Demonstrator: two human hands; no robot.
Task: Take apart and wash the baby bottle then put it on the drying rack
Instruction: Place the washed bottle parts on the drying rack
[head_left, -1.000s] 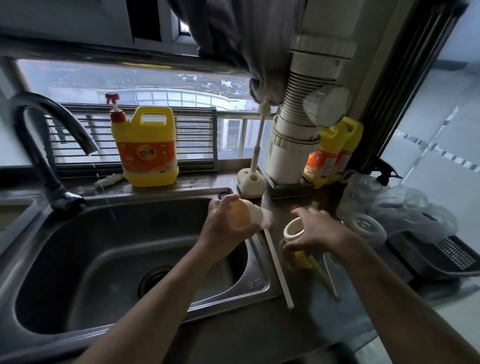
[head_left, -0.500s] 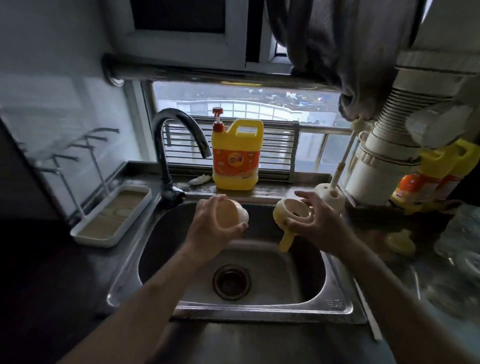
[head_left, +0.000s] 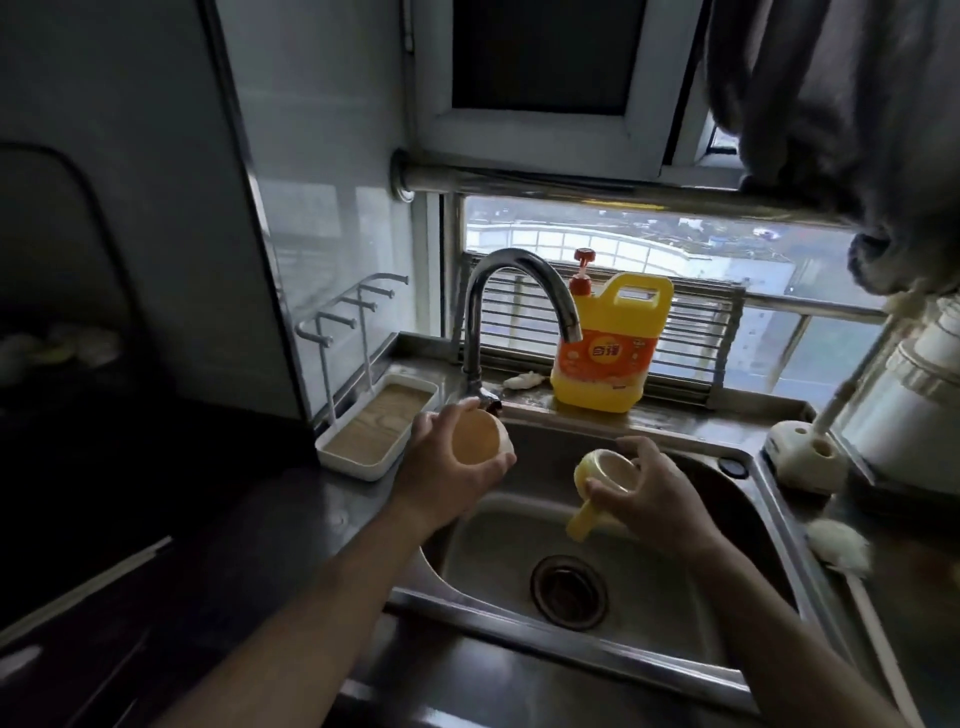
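Note:
My left hand (head_left: 447, 470) grips the amber bottle body (head_left: 475, 436), its round bottom facing me, over the sink's left rim close to the drying rack. My right hand (head_left: 649, 493) holds the yellow collar ring with handles (head_left: 602, 475) above the steel sink (head_left: 769, 519); one handle hangs down toward the basin. The drying rack (head_left: 363, 426), a white tray with a tan mat and upright pegs, stands on the counter left of the sink, with nothing on its pegs.
The curved faucet (head_left: 514, 296) arches over the sink's back edge. A yellow detergent jug (head_left: 605, 348) stands on the sill. A brush holder (head_left: 802, 457) and a bottle brush (head_left: 852, 566) lie on the right counter. The drain (head_left: 569, 584) sits mid-basin.
Both hands moved left from the right counter to over the sink, carrying the bottle body and collar. My view swung left, bringing the drying rack in; the left hand now is nearer the rack.

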